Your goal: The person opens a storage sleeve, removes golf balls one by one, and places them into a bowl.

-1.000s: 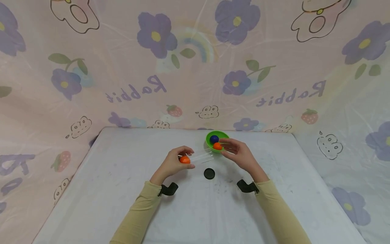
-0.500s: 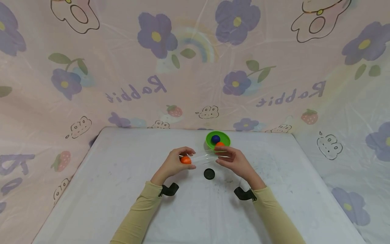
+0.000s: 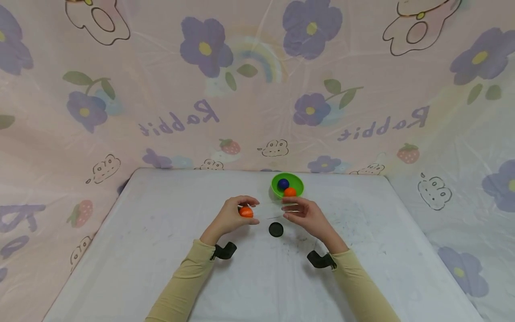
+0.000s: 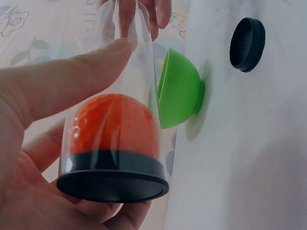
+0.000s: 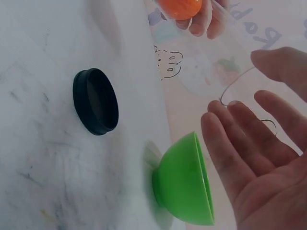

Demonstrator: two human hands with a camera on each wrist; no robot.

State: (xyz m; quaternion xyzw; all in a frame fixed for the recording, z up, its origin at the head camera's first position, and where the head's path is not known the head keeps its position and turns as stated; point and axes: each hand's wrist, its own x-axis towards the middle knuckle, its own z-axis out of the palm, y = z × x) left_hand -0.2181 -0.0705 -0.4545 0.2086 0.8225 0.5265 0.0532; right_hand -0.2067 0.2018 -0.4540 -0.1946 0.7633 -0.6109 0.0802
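Note:
In the head view my left hand [image 3: 232, 218] grips a clear plastic tube [image 4: 144, 62] near its capped end, thumb on one side and fingers on the other. Inside that end sits an orange ball [image 4: 115, 125] against a black cap [image 4: 115, 184]. The tube lies sideways above the table. My right hand [image 3: 307, 215] holds the other end, its thumb and fingertips at the thin rim [image 5: 228, 88]. Just behind the right hand is a green bowl [image 3: 298, 183] with a dark blue ball [image 3: 283, 184] and another orange ball [image 3: 290, 192] in it.
A loose black cap [image 3: 276, 230] lies on the white table [image 3: 169, 268], below the tube and between the forearms. A patterned curtain [image 3: 257, 98] hangs behind the table and at both sides. Black wrist mounts [image 3: 226, 250] stick out under the sleeves.
My right hand has drawn back from beside the bowl's orange ball to the tube's free end, uncovering the bowl. My left hand, with the tube, has shifted very slightly right.

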